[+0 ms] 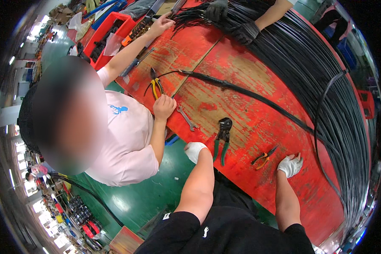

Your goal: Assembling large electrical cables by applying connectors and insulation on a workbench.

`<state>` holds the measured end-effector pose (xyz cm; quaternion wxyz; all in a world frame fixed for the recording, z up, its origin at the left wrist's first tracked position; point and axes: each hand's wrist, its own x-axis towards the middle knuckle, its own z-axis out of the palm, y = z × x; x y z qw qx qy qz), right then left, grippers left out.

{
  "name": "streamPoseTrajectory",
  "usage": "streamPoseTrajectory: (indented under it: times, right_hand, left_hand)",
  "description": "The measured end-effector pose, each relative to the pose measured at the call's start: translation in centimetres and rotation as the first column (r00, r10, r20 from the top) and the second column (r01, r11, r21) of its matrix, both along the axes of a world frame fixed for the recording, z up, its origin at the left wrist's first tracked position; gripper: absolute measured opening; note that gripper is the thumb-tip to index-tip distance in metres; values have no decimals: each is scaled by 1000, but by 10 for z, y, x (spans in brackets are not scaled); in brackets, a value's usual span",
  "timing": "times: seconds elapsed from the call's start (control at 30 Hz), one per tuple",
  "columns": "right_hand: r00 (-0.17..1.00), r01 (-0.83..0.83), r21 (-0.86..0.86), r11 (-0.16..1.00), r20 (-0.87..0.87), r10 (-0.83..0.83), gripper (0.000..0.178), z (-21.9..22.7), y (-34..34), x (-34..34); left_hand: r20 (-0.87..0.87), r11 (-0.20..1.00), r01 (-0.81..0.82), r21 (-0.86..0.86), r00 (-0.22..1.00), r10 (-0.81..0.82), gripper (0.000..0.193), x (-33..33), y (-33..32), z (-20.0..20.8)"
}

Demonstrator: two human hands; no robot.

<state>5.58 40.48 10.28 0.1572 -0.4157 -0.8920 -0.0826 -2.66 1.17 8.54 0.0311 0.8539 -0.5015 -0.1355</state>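
My left hand [195, 150], in a white glove, rests curled on the near edge of the red worktable [241, 84], just left of green-handled cable cutters [222, 137]. My right hand [290, 165], also white-gloved, lies flat on the table with fingers apart, beside small orange-handled pliers [263, 158]. Neither hand holds anything. A black cable [245, 92] runs across the table from the middle toward the right.
A person in a pink shirt [127, 139] leans on the table's left edge, one fist beside yellow-handled pliers [156, 86] and a wrench [186, 117]. Another person's dark-gloved hands [245, 31] grip a large coil of black cables [326, 84] at the back right. Red bins [110, 34] stand far left.
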Motion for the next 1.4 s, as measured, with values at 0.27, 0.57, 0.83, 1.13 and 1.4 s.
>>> streamPoseTrajectory:
  times: [0.27,0.57,0.83,1.13,1.4]
  right_hand:
    - [999,-34,-1,999,-28,34,38,0,0,1]
    - [999,-29,24,999,-38,30,39,-2,2,1]
    - [999,9,-12,1000,34,-9,40,-3,3,3]
    - [1000,-20,11,1000,15,20,39,-6,5,4]
    - [998,-55,68,996,-37,58,35,-7,2,4]
  left_hand:
    - [12,999,37,-10,999,-37,45,4,-4,-10]
    - [-16,996,82,28,997,-82,48,4,-2,-7]
    - [-34,998,67,1,997,-67,48,1,1,-1]
    - [-36,999,35,1,999,-35,48,0,-1,1]
    - [-26,999,48,-1,999,-48,47,3,-2,-1]
